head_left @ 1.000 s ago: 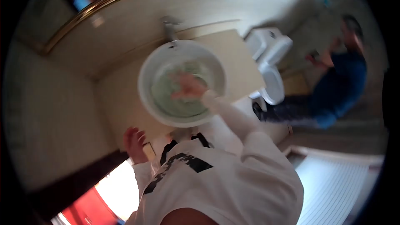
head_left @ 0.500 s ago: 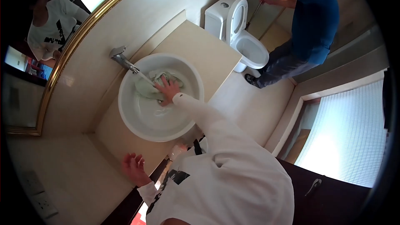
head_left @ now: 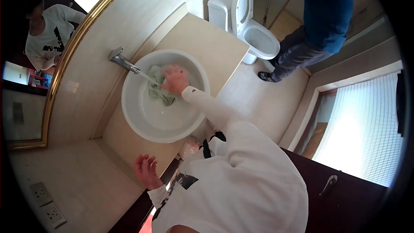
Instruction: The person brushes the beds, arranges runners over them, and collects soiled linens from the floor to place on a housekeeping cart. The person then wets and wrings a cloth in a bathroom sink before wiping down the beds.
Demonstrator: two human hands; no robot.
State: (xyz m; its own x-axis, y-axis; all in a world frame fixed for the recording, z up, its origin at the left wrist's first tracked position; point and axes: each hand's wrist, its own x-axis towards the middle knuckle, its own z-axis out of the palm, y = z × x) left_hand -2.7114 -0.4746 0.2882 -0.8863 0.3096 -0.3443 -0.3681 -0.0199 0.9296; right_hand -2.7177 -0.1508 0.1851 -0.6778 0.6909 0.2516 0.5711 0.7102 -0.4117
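Observation:
My right hand [head_left: 176, 80] is over the white round basin [head_left: 164, 137], at the edge of a crumpled pale green cloth [head_left: 160, 90]. Motion smears its fingers, so whether they grip the cloth is unclear. Water runs from the chrome faucet [head_left: 123, 60] onto the wet cloth. Outside the basin, near the counter's front edge, my left hand [head_left: 147, 172] hangs with loosely bent fingers apart and nothing in it.
The basin stands on a beige counter [head_left: 202, 39] below a gold-framed mirror [head_left: 64, 64]. Beyond are a toilet [head_left: 258, 41] with its lid up and a person in a blue shirt [head_left: 325, 13] holding a pole [head_left: 270, 0]. A dark door [head_left: 345, 203] is at lower right.
My right hand has shifted and now blurs over the cloth, where its fingers lay spread before. The cloth has bunched into a different shape. The other person's pole stands more upright.

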